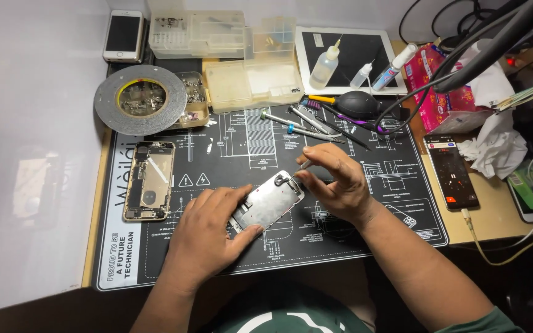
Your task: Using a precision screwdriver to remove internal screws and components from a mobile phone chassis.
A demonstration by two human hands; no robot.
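The screen panel (268, 200) lies face down on the black mat (229, 157), near the middle of the worktop, metal back plate up. Its long axis runs on a slant, from low on the person's left up toward the right and away from them.

The left hand (208, 231) sits over the near, lower end of the panel. Its grip is closed on that end, thumb against the near edge and fingers spread over the far side, pinning it flat to the mat.

The right hand (334, 182) is at the opposite, far end. Its fingers are pinched shut round a thin tool (304, 164), whose shaft pokes out above the fingertips; I cannot tell whether it is a driver or tweezers. The working tip comes down at the panel's upper corner, just left of the fingers. So the spot being worked lies to the left of and slightly below the right grip, and the right hand is plainly the nearer one to it; the left is at the other end of the long axis.

Off to the left, well apart, lies the opened phone body (149, 180), upright on the mat. A few screwdrivers (303, 126) lie beyond the hands, near the mat's far edge.
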